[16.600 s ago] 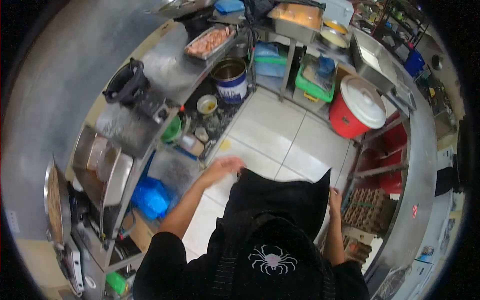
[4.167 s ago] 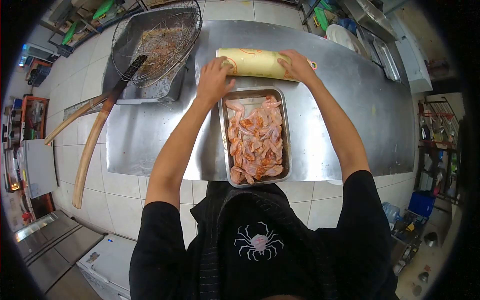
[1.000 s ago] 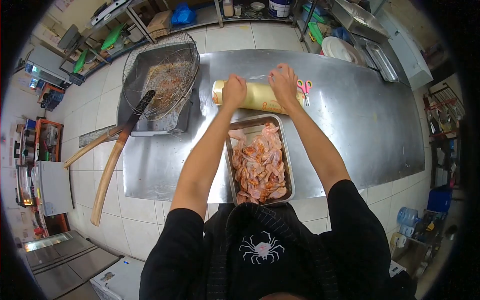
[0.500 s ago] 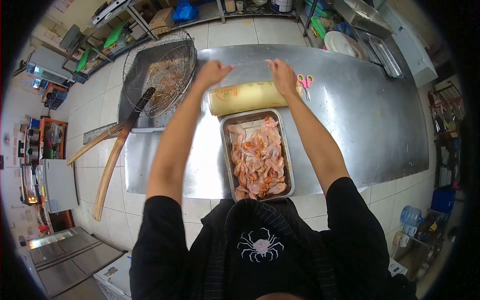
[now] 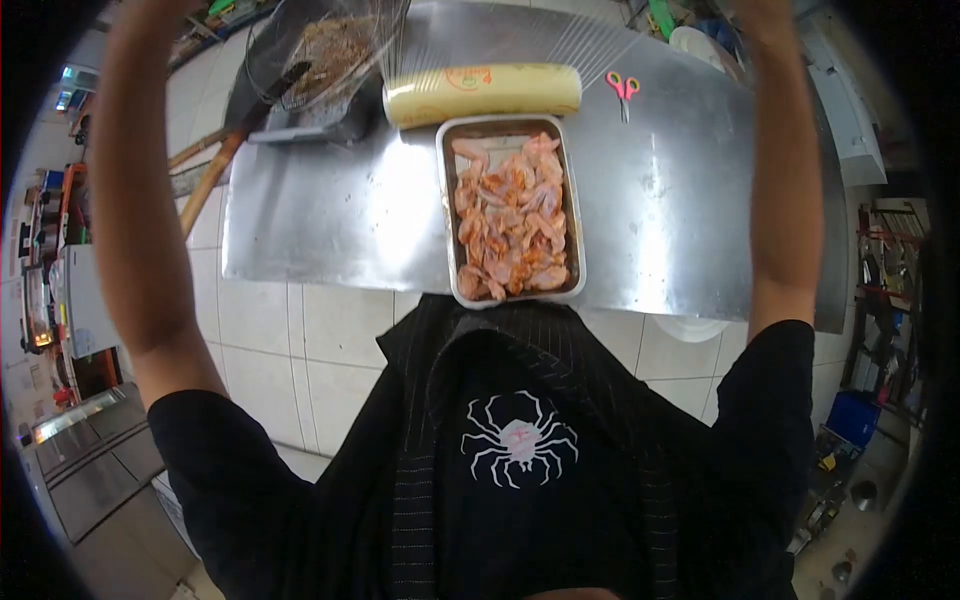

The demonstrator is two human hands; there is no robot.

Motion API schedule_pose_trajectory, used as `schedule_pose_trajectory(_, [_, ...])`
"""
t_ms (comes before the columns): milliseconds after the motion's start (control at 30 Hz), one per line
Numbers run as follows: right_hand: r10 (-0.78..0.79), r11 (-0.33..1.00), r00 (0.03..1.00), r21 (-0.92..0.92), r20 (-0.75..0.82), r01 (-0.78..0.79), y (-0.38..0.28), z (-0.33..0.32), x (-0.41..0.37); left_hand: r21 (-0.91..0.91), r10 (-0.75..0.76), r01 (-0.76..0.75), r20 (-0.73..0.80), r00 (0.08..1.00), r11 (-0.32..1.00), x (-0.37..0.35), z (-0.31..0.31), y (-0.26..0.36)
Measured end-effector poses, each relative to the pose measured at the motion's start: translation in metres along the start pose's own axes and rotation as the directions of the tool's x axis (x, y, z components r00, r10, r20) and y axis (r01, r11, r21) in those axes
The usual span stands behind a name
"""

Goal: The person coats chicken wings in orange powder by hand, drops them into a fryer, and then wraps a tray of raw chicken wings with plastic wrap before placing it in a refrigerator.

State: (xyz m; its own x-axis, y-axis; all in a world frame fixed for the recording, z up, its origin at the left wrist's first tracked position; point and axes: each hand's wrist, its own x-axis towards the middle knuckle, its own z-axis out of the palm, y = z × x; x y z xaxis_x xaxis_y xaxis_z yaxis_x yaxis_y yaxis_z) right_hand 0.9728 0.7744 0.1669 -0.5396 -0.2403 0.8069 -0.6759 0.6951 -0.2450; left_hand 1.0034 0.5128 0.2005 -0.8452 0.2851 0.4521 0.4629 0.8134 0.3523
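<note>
A thick roll of plastic wrap (image 5: 480, 98) lies across the steel table. Clear film (image 5: 595, 42) fans upward from it toward the top edge of the head view. My arms are raised wide apart; both hands are cut off by the top edge, so their fingers and any grip on the film are hidden. Just on my side of the roll stands a metal tray (image 5: 446, 200), holding raw chicken pieces (image 5: 515, 210) with reddish seasoning. Scissors (image 5: 622, 88) with pink and yellow handles lie right of the roll.
The steel table (image 5: 330, 220) ends close to my body, and the tray sits at that edge. At the back left, a wire basket with wooden handles (image 5: 212, 185) rests over a grey tub (image 5: 320, 125). A white round object (image 5: 690, 328) shows below the table's front edge.
My hands have gone from above the roll, close together, to far apart beyond the top edge. A wide sheet of film now stretches from the roll. The camera view has tilted toward my body.
</note>
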Motion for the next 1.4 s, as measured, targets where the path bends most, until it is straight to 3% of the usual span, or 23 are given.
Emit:
schedule_pose_trajectory(100, [-0.031, 1.0, 0.999, -0.003, -0.034, 0.031, -0.039, -0.02, -0.04, -0.102, 0.135, -0.138, -0.036, 0.99, 0.985, -0.061, -0.011, 0.022])
schedule_pose_trajectory(133, [-0.066, 0.997, 0.997, -0.031, -0.038, 0.065, -0.048, -0.027, -0.053, -0.143, 0.085, -0.069, 0.109, 0.99, 0.987, -0.087, -0.012, 0.019])
schedule_pose_trajectory(200, [0.108, 0.983, 0.993, -0.155, 0.055, -0.098, -0.04, -0.058, -0.099, -0.183, 0.073, -0.019, 0.293, 0.953, 0.983, -0.135, -0.005, 0.024])
schedule_pose_trajectory(300, [0.213, 0.929, 0.951, 0.254, 0.226, -0.269, -0.072, -0.066, -0.19, -0.284, 0.157, -0.038, 0.41, 0.899, 0.958, -0.201, 0.021, 0.046])
schedule_pose_trajectory(333, [0.201, 0.957, 0.904, 0.121, 0.378, -0.263, -0.077, -0.072, -0.219, -0.365, 0.124, 0.102, 0.545, 0.829, 0.925, -0.222, 0.031, 0.047])
schedule_pose_trajectory(400, [0.354, 0.901, 0.773, 0.032, 0.526, -0.433, -0.093, -0.061, -0.281, -0.347, 0.008, 0.332, 0.702, 0.713, 0.877, -0.252, 0.054, 0.049])
schedule_pose_trajectory(433, [0.412, 0.86, 0.678, -0.013, 0.61, -0.51, -0.097, -0.053, -0.312, -0.36, -0.043, 0.418, 0.713, 0.7, 0.834, -0.268, 0.073, 0.046])
schedule_pose_trajectory(533, [0.422, 0.841, 0.648, -0.007, 0.634, -0.541, -0.09, -0.021, -0.402, -0.355, -0.145, 0.612, 0.774, 0.616, 0.707, -0.308, 0.132, 0.032])
schedule_pose_trajectory(633, [0.423, 0.835, 0.617, -0.02, 0.664, -0.55, -0.074, 0.004, -0.45, -0.37, -0.064, 0.624, 0.825, 0.561, 0.689, -0.341, 0.19, 0.005])
schedule_pose_trajectory(700, [0.448, 0.821, 0.552, -0.078, 0.704, -0.566, -0.061, 0.016, -0.463, -0.585, 0.102, 0.631, 0.769, 0.631, 0.51, -0.363, 0.22, -0.01])
schedule_pose_trajectory(800, [0.425, 0.811, 0.548, -0.035, 0.721, -0.584, -0.058, 0.026, -0.454, -0.532, 0.015, 0.72, 0.809, 0.588, 0.447, -0.378, 0.242, -0.032])
schedule_pose_trajectory(833, [0.418, 0.813, 0.549, -0.028, 0.724, -0.582, -0.058, 0.028, -0.453, -0.419, -0.101, 0.775, 0.848, 0.52, 0.473, -0.375, 0.24, -0.028])
schedule_pose_trajectory(933, [0.436, 0.784, 0.578, 0.025, 0.69, -0.62, -0.055, 0.029, -0.455, -0.355, -0.219, 0.758, 0.813, 0.539, 0.547, -0.378, 0.246, -0.025])
schedule_pose_trajectory(967, [0.492, 0.703, 0.526, 0.039, 0.694, -0.71, -0.05, 0.029, -0.458, -0.356, -0.225, 0.76, 0.811, 0.541, 0.544, -0.378, 0.249, -0.025])
schedule_pose_trajectory(1000, [0.541, 0.613, 0.468, 0.052, 0.699, -0.788, -0.044, 0.03, -0.461, -0.309, -0.223, 0.643, 0.761, 0.609, 0.701, -0.379, 0.251, -0.026])
schedule_pose_trajectory(1033, [0.535, 0.617, 0.471, 0.056, 0.701, -0.785, -0.037, 0.033, -0.465, -0.238, -0.205, 0.504, 0.71, 0.674, 0.83, -0.381, 0.254, -0.026])
schedule_pose_trajectory(1067, [0.596, 0.535, 0.419, 0.05, 0.686, -0.843, -0.031, 0.036, -0.47, -0.237, -0.209, 0.504, 0.706, 0.677, 0.831, -0.386, 0.259, -0.025])
schedule_pose_trajectory(1133, [0.65, 0.451, 0.365, 0.048, 0.667, -0.891, -0.02, 0.044, -0.472, -0.228, -0.117, 0.234, 0.431, 0.895, 0.945, -0.396, 0.27, -0.021])
schedule_pose_trajectory(1267, [0.733, 0.425, 0.374, 0.046, 0.568, -0.904, -0.009, 0.061, -0.446, -0.286, -0.105, 0.2, 0.317, 0.943, 0.937, -0.401, 0.277, -0.027])
schedule_pose_trajectory(1300, [0.728, 0.481, 0.377, -0.035, 0.573, -0.876, -0.008, 0.066, -0.438, -0.515, -0.184, 0.402, 0.423, 0.887, 0.757, -0.402, 0.279, -0.033])
schedule_pose_trajectory(1333, [0.722, 0.534, 0.38, -0.116, 0.578, -0.838, -0.008, 0.069, -0.433, -0.663, -0.215, 0.571, 0.542, 0.813, 0.484, -0.406, 0.283, -0.041])
schedule_pose_trajectory(1367, [0.736, 0.492, 0.349, -0.104, 0.58, -0.864, -0.008, 0.071, -0.428, -0.758, -0.295, 0.628, 0.568, 0.768, 0.176, -0.417, 0.293, -0.055])
schedule_pose_trajectory(1400, [0.737, 0.497, 0.36, -0.097, 0.572, -0.863, -0.003, 0.075, -0.427, -0.823, -0.399, 0.538, 0.563, 0.724, -0.183, -0.419, 0.305, -0.06])
